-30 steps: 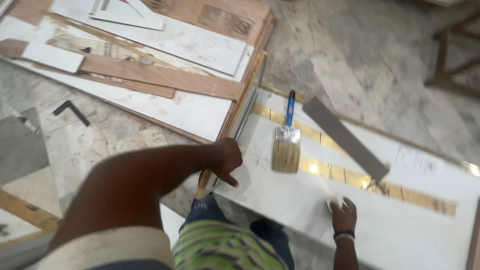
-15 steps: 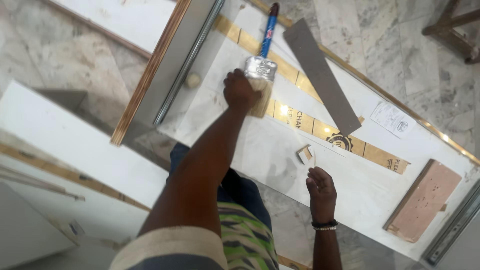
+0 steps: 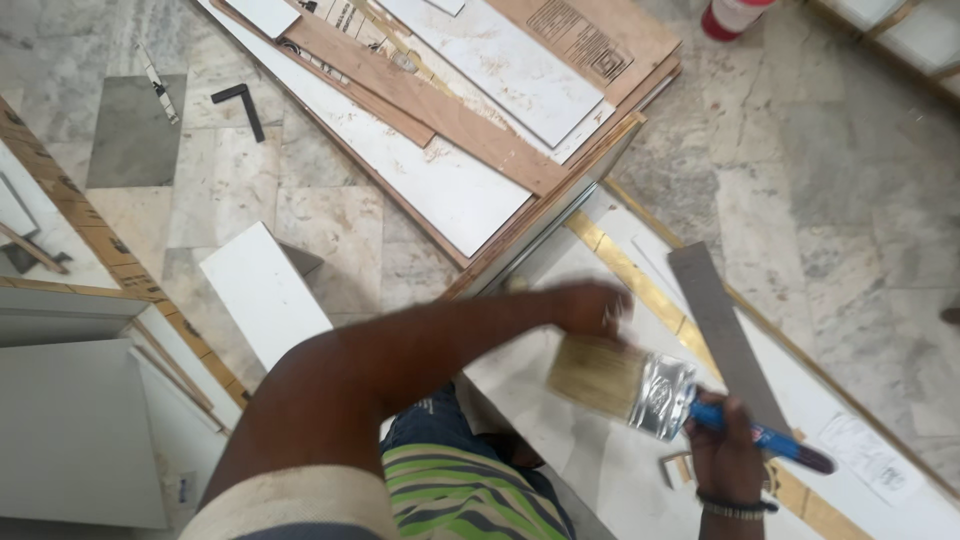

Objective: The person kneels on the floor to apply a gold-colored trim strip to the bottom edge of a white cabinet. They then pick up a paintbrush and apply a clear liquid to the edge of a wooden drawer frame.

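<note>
My right hand, with a beaded band at the wrist, grips the blue handle of a wide paintbrush. The brush has a shiny metal ferrule and pale bristles that point left, above a white panel lying on the floor. My left arm reaches across from the lower left. My left hand is blurred and sits just above the bristle tips, touching or nearly touching them. Whether its fingers hold anything is unclear.
A gold strip and a grey flat strip lie on the panel, with a small wooden block and a paper sheet. Stacked plywood and white boards lie behind. A black square, a loose white board and a red-and-white can sit on the marble floor.
The brush lay on the panel, then my left hand took it. Now my right hand holds its handle, off the panel, and my left hand is at the bristles. The view shifted.
</note>
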The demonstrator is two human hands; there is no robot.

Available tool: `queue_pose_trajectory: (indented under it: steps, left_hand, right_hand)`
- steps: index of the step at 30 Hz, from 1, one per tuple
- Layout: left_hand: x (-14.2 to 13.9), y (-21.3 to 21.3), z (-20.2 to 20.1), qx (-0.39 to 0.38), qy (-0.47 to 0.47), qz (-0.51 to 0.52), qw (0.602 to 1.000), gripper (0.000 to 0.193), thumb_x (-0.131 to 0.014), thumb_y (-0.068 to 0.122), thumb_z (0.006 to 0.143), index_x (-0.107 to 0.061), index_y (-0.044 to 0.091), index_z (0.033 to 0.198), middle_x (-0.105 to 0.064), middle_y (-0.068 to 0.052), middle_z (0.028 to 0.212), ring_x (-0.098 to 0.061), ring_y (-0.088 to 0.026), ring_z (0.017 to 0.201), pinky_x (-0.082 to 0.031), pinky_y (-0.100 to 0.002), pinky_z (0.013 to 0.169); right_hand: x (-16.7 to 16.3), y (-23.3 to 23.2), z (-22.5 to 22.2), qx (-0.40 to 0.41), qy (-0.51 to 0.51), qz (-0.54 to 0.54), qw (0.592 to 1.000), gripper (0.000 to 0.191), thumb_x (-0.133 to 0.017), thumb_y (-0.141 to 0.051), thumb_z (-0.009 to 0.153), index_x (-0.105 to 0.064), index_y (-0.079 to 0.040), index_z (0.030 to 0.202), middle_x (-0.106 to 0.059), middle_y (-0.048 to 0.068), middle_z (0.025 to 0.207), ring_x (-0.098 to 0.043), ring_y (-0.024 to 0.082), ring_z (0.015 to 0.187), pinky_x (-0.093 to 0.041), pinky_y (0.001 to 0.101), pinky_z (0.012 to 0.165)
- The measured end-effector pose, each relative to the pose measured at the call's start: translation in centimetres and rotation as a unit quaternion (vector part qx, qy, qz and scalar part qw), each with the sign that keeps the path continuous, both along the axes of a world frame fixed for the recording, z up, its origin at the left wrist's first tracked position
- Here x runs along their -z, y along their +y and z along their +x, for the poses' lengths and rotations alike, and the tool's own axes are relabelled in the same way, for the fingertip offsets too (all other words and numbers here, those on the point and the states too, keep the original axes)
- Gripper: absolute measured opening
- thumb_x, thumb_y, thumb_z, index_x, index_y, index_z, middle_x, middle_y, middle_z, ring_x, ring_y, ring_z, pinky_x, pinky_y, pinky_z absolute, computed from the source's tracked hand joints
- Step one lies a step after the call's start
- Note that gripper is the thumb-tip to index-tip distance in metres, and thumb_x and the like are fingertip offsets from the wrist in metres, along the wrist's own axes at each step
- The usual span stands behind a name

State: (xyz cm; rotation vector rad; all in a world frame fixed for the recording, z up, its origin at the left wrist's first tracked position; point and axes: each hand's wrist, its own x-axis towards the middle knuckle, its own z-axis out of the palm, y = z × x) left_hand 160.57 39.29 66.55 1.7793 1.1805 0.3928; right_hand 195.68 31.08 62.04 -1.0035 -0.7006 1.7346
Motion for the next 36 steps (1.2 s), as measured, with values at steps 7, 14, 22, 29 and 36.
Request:
queue_pose_trajectory:
  steps: [7, 14, 22, 29, 36]
  left_hand:
    - [-0.8, 10.2, -9.6, -0.313, 0.361, 0.251, 0.842, 0.099, -0.068, 0.056, 0.069, -0.039, -0.001, 0.144, -0.054, -0.03, 0.138, -0.059, -0.048, 0.121, -0.05, -0.064, 0.085]
    - [-2.5, 11.2, -9.5, -0.274, 0.275, 0.101, 0.916, 0.044, -0.061, 0.017, 0.082, -0.05, 0.007, 0.124, -0.067, -0.018, 0.108, -0.069, -0.039, 0.094, -0.056, -0.054, 0.077]
    - [-2.9, 10.3, -9.1, -0.315, 0.264, 0.14, 0.901, 0.028, -0.06, 0.016, 0.085, -0.058, 0.01, 0.112, -0.073, -0.011, 0.095, -0.073, -0.031, 0.089, -0.055, -0.049, 0.074]
    - [-2.5, 10.5, -8.9, -0.334, 0.267, 0.123, 0.895, 0.032, -0.061, 0.025, 0.093, -0.058, 0.01, 0.121, -0.075, -0.011, 0.097, -0.073, -0.032, 0.09, -0.056, -0.048, 0.077]
    - [-3.8, 10.7, -9.3, -0.312, 0.285, 0.091, 0.902, 0.04, -0.068, 0.036, 0.088, -0.059, 0.011, 0.118, -0.074, -0.011, 0.095, -0.073, -0.031, 0.088, -0.056, -0.048, 0.074]
  right_hand:
    - [5.1, 6.1, -9.4, 0.36, 0.13, 0.043, 0.923, 0.023, -0.071, -0.023, 0.11, -0.067, -0.002, 0.119, -0.07, 0.01, 0.115, -0.066, 0.02, 0.101, -0.056, 0.0306, 0.09]
    - [6.5, -1.1, -16.9, -0.137, -0.241, -0.201, 0.94, 0.038, -0.06, -0.031, 0.106, -0.069, 0.005, 0.109, -0.068, 0.011, 0.087, -0.065, 0.021, 0.076, -0.056, 0.0361, 0.068]
    - [8.3, 9.5, -9.8, 0.229, 0.024, -0.047, 0.972, 0.033, -0.061, -0.038, 0.108, -0.064, -0.005, 0.113, -0.07, 0.007, 0.103, -0.068, 0.017, 0.091, -0.06, 0.0286, 0.08]
    - [4.1, 16.4, -12.6, 0.307, 0.0, 0.067, 0.949, 0.035, -0.07, -0.036, 0.101, -0.064, -0.004, 0.112, -0.067, 0.012, 0.109, -0.067, 0.019, 0.092, -0.058, 0.0279, 0.075]
    - [8.6, 3.2, -20.9, -0.32, -0.224, -0.073, 0.918, 0.034, -0.068, -0.028, 0.091, -0.066, -0.001, 0.113, -0.069, 0.015, 0.107, -0.067, 0.025, 0.097, -0.056, 0.0378, 0.086]
